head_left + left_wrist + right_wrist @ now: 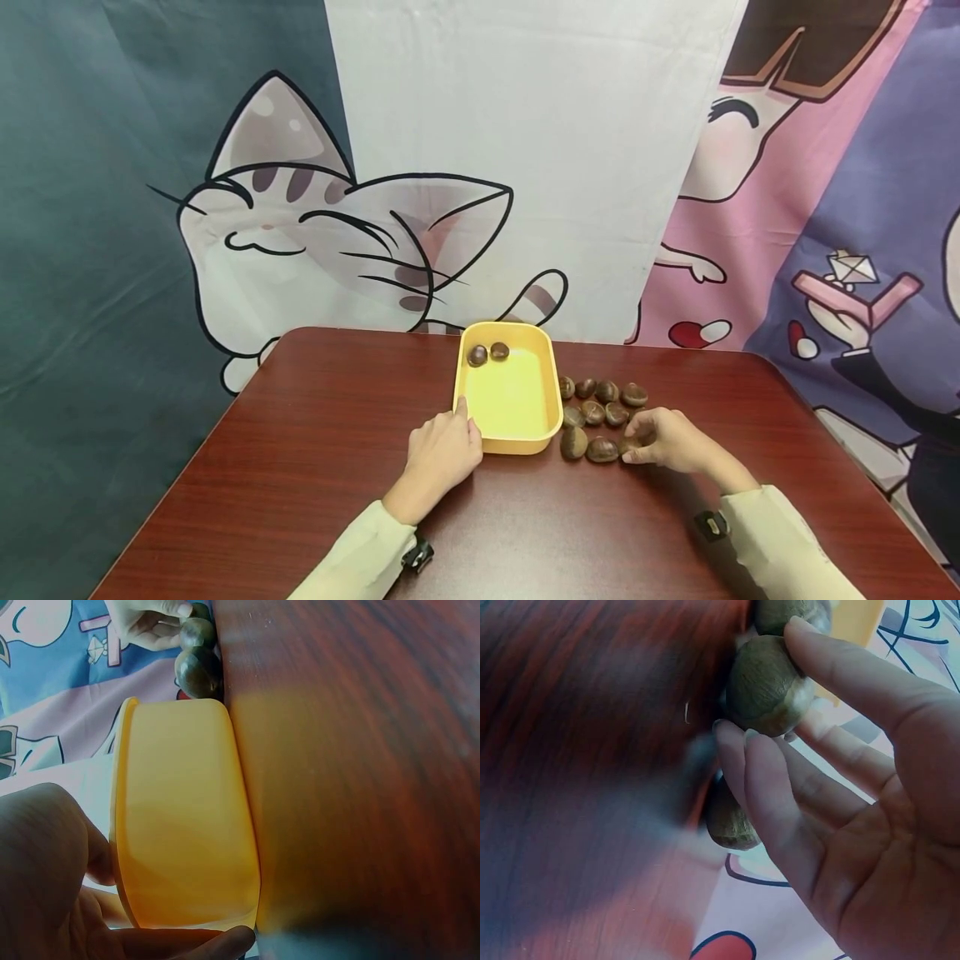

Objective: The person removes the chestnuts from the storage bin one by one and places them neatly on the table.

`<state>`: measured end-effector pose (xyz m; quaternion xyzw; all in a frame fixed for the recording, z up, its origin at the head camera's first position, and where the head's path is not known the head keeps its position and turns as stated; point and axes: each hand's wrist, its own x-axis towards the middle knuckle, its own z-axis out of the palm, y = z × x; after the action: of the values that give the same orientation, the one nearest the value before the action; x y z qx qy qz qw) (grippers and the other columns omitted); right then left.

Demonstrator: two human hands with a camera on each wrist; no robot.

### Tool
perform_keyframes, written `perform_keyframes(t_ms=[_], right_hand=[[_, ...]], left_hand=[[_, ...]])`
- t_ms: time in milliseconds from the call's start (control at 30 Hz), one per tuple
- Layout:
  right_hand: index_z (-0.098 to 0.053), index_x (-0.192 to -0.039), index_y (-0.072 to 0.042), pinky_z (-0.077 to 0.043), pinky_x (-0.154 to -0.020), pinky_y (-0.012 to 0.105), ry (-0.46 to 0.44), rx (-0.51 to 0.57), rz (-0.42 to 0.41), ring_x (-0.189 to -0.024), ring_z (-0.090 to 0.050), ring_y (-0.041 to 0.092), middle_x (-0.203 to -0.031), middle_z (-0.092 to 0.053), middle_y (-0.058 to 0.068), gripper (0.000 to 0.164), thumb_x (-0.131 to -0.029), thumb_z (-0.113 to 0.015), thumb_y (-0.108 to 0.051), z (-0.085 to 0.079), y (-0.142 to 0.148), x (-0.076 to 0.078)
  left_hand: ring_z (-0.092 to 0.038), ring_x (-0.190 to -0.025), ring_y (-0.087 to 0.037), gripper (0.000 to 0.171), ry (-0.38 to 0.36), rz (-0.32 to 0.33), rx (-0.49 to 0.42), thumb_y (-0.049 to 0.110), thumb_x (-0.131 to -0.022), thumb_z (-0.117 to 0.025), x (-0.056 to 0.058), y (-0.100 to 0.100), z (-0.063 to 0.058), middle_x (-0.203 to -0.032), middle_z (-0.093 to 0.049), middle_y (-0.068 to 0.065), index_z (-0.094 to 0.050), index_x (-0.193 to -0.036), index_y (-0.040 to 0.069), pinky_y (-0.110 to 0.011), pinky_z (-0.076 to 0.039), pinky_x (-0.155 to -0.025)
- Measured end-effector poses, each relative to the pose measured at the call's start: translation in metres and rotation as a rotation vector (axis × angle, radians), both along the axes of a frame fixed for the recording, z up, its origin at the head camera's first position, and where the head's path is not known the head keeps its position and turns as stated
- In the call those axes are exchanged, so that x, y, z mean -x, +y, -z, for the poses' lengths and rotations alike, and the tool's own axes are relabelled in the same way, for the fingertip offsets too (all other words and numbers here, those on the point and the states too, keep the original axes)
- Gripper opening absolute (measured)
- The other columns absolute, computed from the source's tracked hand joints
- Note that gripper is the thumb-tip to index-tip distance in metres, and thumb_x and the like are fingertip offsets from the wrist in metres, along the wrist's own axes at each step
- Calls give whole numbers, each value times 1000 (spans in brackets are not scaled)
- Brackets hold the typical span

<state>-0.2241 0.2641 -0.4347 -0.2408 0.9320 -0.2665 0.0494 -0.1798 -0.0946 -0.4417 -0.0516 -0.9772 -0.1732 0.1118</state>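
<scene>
A yellow plastic tray (517, 404) stands upright on the table, with two brown chestnuts (477, 355) at its far left corner. My left hand (446, 450) grips the near left corner of the tray, one finger over the rim and others along the outer wall. To the right of the tray, several chestnuts (602, 450) lie in rough rows. My right hand (670, 442) is at the right end of the nearest row. There its thumb and fingers pinch a chestnut (765, 686), close over the table; another chestnut (732, 819) shows behind the fingertips.
The reddish-brown wooden table (330, 417) extends to both sides of the tray and toward me. A printed cloth backdrop (525, 150) with cartoon figures hangs behind its far edge. Dark wrist devices (711, 525) sit at both sleeves.
</scene>
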Motion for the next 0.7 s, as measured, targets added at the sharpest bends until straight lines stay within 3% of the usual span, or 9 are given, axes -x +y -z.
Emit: perform_keyframes(t_ms=[400, 700], right_hand=[[-69, -91, -10, -51, -67, 30, 76, -19, 21, -79, -65, 14, -86, -71, 0, 28, -72, -88, -19, 3, -1, 1], [-67, -97, -4, -49, -60, 29, 49, -13, 46, -72, -63, 13, -86, -72, 4, 31, -76, -85, -18, -13, -7, 4]], left_hand=[[-69, -75, -32, 50, 11, -1, 3, 26, -97, -47, 0, 0, 0, -95, -72, -13, -57, -136, -2, -47, -49, -54], [-69, -74, -32, 50, 8, -1, 10, 26, -97, -47, 0, -1, 1, -93, -72, -13, -57, -137, -2, -47, -49, -54]])
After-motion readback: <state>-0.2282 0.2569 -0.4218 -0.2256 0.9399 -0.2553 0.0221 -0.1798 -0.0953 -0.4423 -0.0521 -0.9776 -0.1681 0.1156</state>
